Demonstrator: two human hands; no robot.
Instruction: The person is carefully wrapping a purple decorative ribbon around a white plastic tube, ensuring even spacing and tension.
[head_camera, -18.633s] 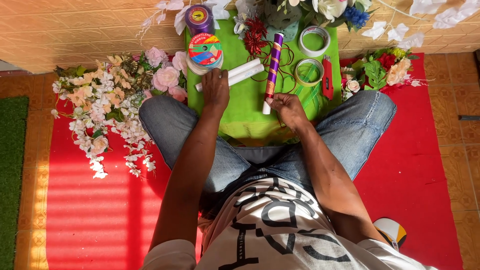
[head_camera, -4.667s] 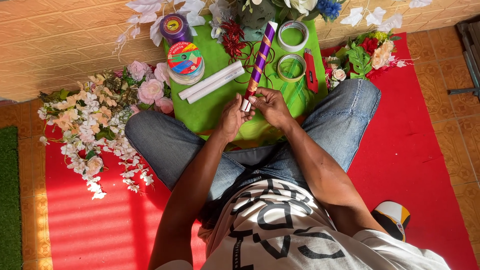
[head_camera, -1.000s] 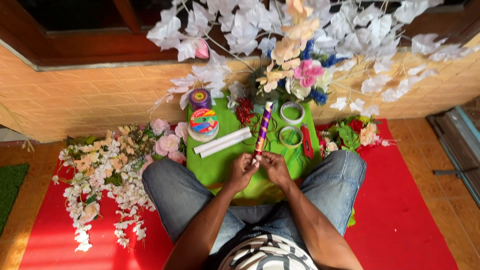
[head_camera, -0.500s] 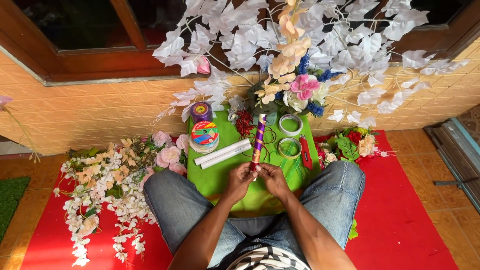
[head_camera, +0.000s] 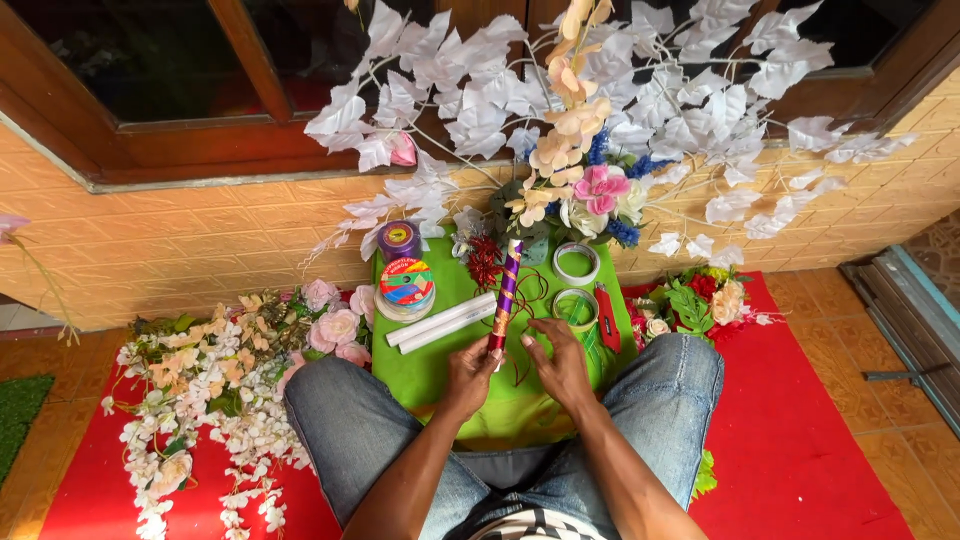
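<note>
— Purple and gold ribbon spirals up the stick (head_camera: 505, 290), and its lower end sits pinched in the left hand (head_camera: 470, 375); compared with a second ago the view has tipped up, so the window frame (head_camera: 190, 140) and the white-leaf spray (head_camera: 600, 90) beyond the hands now fill the top

— And the stick itself?

— It keeps the same slant, leaning away from the left hand toward the flower arrangement (head_camera: 580, 190) ahead. Several seconds back it lay flatter across the green cloth (head_camera: 430, 370); now it stands raised off it

— What about the right hand (head_camera: 562, 365)?

— Open, fingers spread and lightly curled, just beside the stick's base and not gripping it, with thin dark wire (head_camera: 520, 365) looping between the two hands. My guess: the wrapping is finished along what shows, and the work is at the bottom end

— Nearby things?

— White rolled tubes (head_camera: 440, 322) lie left of the left hand, tape rolls (head_camera: 405, 285) past them; two green rings (head_camera: 576, 285) and a red cutter (head_camera: 608, 318) lie just beyond the right hand
</note>
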